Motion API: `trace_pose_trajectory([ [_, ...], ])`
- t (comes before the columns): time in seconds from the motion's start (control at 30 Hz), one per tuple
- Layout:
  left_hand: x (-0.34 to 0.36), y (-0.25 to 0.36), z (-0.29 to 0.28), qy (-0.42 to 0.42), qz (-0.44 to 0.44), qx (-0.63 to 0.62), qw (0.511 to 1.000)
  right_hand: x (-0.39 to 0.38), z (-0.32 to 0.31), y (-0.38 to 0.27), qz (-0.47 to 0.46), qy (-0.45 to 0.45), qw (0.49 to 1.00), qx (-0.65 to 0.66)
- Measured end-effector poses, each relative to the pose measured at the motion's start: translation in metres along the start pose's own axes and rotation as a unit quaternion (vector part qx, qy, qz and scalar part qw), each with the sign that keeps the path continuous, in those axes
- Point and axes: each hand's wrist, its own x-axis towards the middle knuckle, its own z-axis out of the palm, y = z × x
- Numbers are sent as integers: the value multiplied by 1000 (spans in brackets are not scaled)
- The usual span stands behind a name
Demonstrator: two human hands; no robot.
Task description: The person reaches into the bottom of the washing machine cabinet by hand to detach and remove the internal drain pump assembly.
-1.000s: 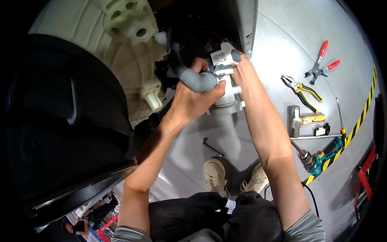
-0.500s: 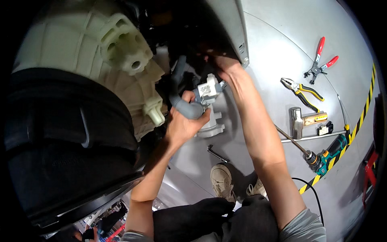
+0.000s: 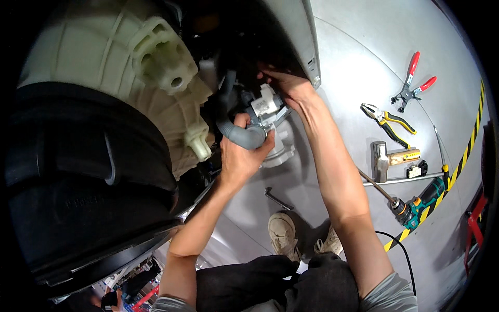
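My left hand [image 3: 240, 156] is closed round a drain pump [image 3: 266, 106], a white and grey part with a round light-grey housing, at the spot where a bent grey hose [image 3: 243, 136] meets it. Its thumb and forefinger press on either side of the hose end. My right hand [image 3: 291, 86] reaches behind the pump, close to the edge of the grey metal panel [image 3: 299, 31]. Shadow and the pump hide part of its fingers, so what they touch does not show. The hose runs up into the dark inside of the machine.
At left stand the machine's cream plastic tub [image 3: 93, 47] and a large black rubber gasket [image 3: 93, 171]. On the floor at right lie red-handled pliers [image 3: 413, 83], combination pliers [image 3: 390, 124], a hammer [image 3: 382, 161] and a cordless drill [image 3: 416, 208]. A small metal tool [image 3: 278, 198] lies near my shoes.
The pump has turned and risen slightly in my left hand, its round housing moving right. My right hand has shifted a little, with more of its fingers showing beyond the pump.
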Motion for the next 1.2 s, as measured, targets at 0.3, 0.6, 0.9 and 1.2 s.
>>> trace_pose_trajectory([
  [0.3,1,7,3,-29,-22,8,999,-3,-1,-5,22,-28,999,-29],
  [0.6,2,2,5,-8,2,2,1000,-9,3,-9,2,-38,999,0],
  [0.9,6,6,4,-7,1,7,1000,-1,-4,-1,-46,-32,998,14],
  [1.2,5,5,5,-5,0,-3,1000,-1,-6,-1,-58,-46,997,-15],
])
